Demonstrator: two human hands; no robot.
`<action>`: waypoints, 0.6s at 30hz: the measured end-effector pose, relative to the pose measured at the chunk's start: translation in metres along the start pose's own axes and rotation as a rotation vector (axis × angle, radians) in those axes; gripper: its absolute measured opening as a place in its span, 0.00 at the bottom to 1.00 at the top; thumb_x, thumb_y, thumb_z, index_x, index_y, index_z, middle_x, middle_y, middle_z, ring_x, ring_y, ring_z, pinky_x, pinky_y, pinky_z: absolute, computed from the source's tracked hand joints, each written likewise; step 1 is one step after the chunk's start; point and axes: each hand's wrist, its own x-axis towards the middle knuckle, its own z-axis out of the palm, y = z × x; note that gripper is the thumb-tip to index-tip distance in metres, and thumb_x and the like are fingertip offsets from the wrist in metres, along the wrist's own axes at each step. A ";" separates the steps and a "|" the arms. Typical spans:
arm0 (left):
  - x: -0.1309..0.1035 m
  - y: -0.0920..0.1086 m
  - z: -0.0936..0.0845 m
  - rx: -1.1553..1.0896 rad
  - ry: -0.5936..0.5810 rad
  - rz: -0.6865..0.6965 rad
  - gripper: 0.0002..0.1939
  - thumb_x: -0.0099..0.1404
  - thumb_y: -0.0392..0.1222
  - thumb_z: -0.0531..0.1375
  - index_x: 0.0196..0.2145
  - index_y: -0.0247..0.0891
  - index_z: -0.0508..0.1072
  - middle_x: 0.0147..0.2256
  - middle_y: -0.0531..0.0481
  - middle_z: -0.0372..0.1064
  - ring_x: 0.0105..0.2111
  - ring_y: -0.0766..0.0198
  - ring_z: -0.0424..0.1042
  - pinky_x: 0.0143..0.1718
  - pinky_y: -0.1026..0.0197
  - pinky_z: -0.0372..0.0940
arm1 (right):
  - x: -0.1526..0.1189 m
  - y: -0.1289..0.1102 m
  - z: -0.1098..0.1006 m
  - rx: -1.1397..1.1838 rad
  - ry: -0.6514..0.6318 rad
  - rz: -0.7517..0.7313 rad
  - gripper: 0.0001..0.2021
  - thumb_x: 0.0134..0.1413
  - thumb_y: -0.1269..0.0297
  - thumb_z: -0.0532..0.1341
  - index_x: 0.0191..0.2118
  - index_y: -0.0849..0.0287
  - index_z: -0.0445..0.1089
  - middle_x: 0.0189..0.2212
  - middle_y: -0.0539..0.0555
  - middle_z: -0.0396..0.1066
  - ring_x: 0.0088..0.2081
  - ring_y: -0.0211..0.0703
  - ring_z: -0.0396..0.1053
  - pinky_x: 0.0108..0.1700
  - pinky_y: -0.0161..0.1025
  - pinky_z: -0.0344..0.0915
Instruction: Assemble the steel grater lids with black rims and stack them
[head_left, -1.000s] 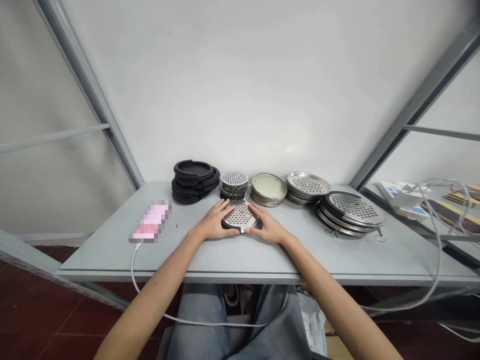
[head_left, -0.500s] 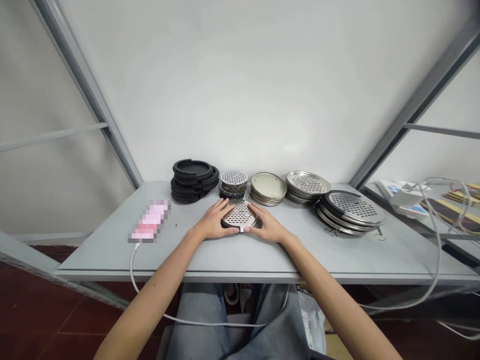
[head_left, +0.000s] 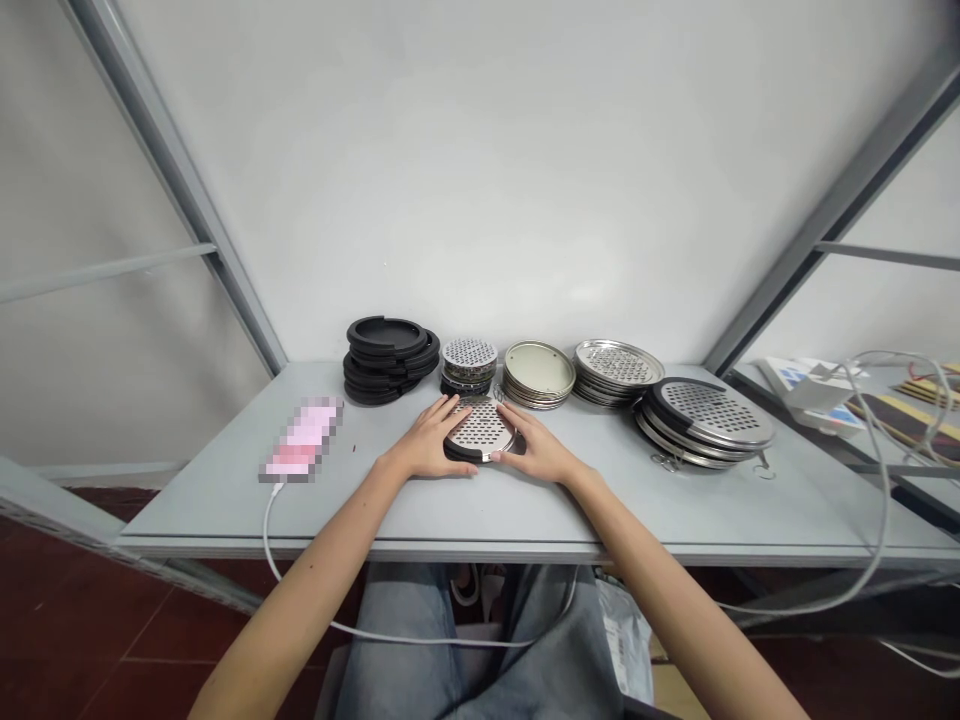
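Note:
A round metal grater (head_left: 481, 428) with slotted holes lies flat on the table in front of me. A black rim (head_left: 459, 452) shows along its front-left edge. My left hand (head_left: 433, 440) grips the left side, fingers over the top and thumb at the front, just below the rim. From the right, my right hand (head_left: 538, 443) holds the opposite edge, its fingertips on the metal and its thumb by the front rim. Parts of the grater's sides are hidden under my fingers. Right behind it stands a stack of small perforated discs (head_left: 469, 354).
Stacked black rings (head_left: 386, 340) stand at the back left. Behind the grater are plain metal discs (head_left: 540, 370) and larger grater discs (head_left: 619, 365). Rimmed graters (head_left: 712, 415) with wire hooks are piled right. A phone (head_left: 304, 440) with a white cable lies left on the table (head_left: 375, 520).
My left thumb has slid down off the front edge, so more of the black rim shows. The grater and both hands stay in nearly the same place.

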 end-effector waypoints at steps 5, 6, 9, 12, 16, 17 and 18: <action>0.000 -0.001 -0.001 -0.025 0.008 0.004 0.57 0.45 0.69 0.67 0.66 0.38 0.55 0.68 0.37 0.41 0.68 0.40 0.41 0.65 0.40 0.46 | 0.001 -0.001 -0.001 0.014 0.003 -0.003 0.45 0.47 0.43 0.66 0.66 0.63 0.54 0.64 0.68 0.55 0.65 0.63 0.54 0.64 0.60 0.53; 0.000 -0.001 -0.002 -0.031 0.006 0.003 0.57 0.46 0.68 0.67 0.66 0.38 0.55 0.68 0.37 0.41 0.68 0.40 0.41 0.65 0.40 0.46 | 0.001 -0.001 -0.001 0.017 0.001 0.002 0.45 0.47 0.43 0.66 0.66 0.63 0.55 0.64 0.68 0.55 0.64 0.63 0.54 0.64 0.59 0.53; 0.000 -0.001 -0.003 -0.043 0.002 0.002 0.55 0.47 0.68 0.66 0.65 0.38 0.56 0.68 0.36 0.42 0.68 0.42 0.42 0.65 0.41 0.46 | 0.000 -0.002 -0.001 0.027 -0.004 0.019 0.44 0.47 0.42 0.65 0.65 0.64 0.56 0.63 0.68 0.57 0.64 0.62 0.55 0.64 0.59 0.53; 0.001 -0.001 -0.005 -0.068 0.023 0.006 0.53 0.47 0.67 0.67 0.64 0.35 0.59 0.67 0.35 0.45 0.67 0.42 0.45 0.65 0.42 0.47 | 0.000 -0.004 -0.002 0.041 -0.022 0.024 0.43 0.48 0.42 0.64 0.64 0.65 0.57 0.63 0.70 0.56 0.64 0.62 0.54 0.64 0.58 0.53; 0.003 -0.001 -0.006 -0.138 0.091 0.003 0.47 0.51 0.64 0.66 0.61 0.35 0.64 0.64 0.35 0.54 0.65 0.43 0.52 0.64 0.42 0.50 | 0.000 -0.007 -0.005 0.044 0.020 0.012 0.44 0.43 0.42 0.68 0.63 0.60 0.59 0.66 0.68 0.51 0.66 0.63 0.50 0.64 0.60 0.51; 0.003 0.000 -0.007 -0.166 0.114 0.006 0.45 0.52 0.64 0.66 0.60 0.35 0.66 0.63 0.35 0.57 0.64 0.43 0.55 0.63 0.42 0.52 | 0.000 -0.008 -0.006 0.050 0.047 0.002 0.44 0.42 0.43 0.68 0.62 0.58 0.60 0.66 0.67 0.50 0.66 0.63 0.50 0.64 0.60 0.51; 0.004 0.000 -0.007 -0.201 0.136 0.011 0.43 0.52 0.65 0.65 0.58 0.35 0.68 0.61 0.35 0.59 0.62 0.43 0.58 0.63 0.42 0.53 | 0.001 -0.010 -0.007 0.061 0.078 -0.010 0.42 0.42 0.44 0.69 0.62 0.57 0.62 0.65 0.65 0.52 0.66 0.61 0.51 0.64 0.59 0.52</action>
